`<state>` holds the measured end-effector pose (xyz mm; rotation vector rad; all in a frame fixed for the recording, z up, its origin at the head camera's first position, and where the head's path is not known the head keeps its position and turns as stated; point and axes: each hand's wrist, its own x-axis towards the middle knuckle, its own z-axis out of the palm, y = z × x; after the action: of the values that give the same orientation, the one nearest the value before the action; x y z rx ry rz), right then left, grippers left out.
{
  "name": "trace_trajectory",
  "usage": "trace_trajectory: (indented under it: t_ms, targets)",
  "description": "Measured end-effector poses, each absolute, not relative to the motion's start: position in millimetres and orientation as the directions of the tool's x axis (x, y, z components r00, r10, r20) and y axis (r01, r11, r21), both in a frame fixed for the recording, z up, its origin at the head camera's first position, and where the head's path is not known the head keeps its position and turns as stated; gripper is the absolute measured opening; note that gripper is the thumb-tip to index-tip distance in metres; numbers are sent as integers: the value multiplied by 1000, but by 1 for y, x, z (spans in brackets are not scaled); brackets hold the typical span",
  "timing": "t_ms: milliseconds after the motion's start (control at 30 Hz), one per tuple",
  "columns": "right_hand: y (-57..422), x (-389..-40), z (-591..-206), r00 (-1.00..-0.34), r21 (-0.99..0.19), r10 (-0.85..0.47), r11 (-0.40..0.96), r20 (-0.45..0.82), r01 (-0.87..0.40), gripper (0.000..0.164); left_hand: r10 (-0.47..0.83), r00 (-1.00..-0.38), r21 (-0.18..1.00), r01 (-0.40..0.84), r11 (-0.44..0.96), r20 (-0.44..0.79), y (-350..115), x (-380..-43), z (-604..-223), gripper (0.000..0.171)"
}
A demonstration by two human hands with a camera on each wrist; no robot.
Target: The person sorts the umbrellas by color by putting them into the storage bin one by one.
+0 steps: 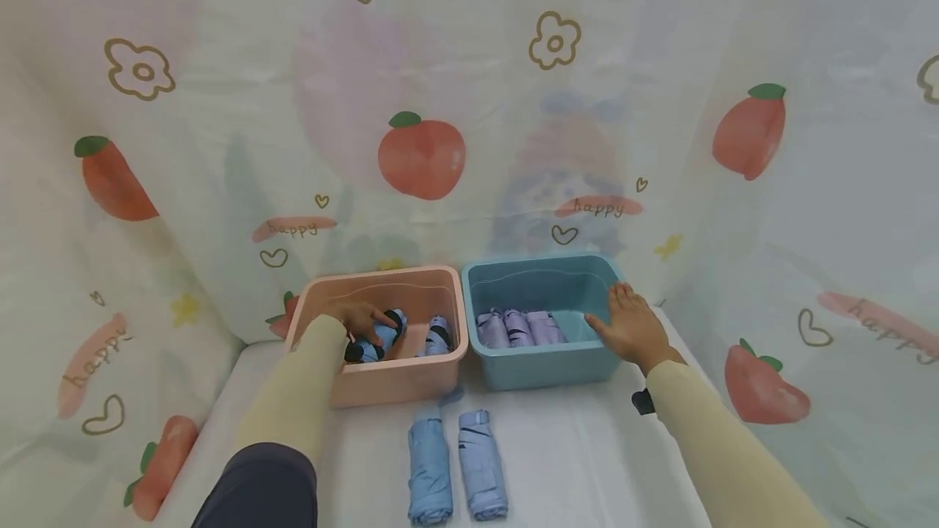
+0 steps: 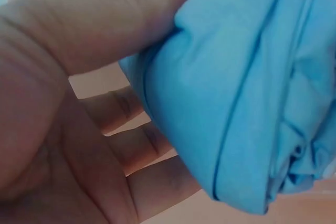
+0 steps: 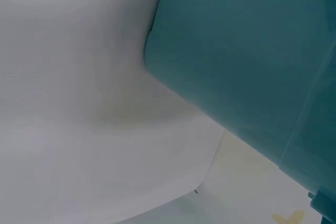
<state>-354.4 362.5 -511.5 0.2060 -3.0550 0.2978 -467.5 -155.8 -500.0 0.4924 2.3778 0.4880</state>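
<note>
Inside the pink bin [image 1: 392,385], my left hand [image 1: 362,321] grips a blue rolled-up folding umbrella [image 1: 392,334]. The left wrist view shows my thumb across the top of its blue cloth [image 2: 226,87], with the fingers behind and below. To its right in the same bin lies another blue umbrella [image 1: 438,336] with a dark band. My right hand [image 1: 632,327] is at the right rim of the teal bin [image 1: 550,369], fingers straight, holding nothing. That hand is outside the right wrist view, which shows the teal bin's outer wall [image 3: 241,61].
Three lilac rolled umbrellas [image 1: 518,328] lie side by side in the teal bin's left part. In front of the bins, a blue umbrella [image 1: 429,471] and a pale lavender-blue one [image 1: 482,467] lie on the white table [image 1: 572,463]. A printed curtain [image 1: 469,88] hangs close behind.
</note>
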Motion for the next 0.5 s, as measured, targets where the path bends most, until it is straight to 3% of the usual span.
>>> trace_trajectory:
  t_ms: [367,500]
  targets:
    - [362,-356,-521,-986,-158,-132,976,98,-146,98,456,-656,485,154,861,-601,-145,-486,-531,59]
    - [362,-357,-516,-986,-154,-133,977,98,-147,93,466,-590,424,220,878,-659,-147,-503,-546,63]
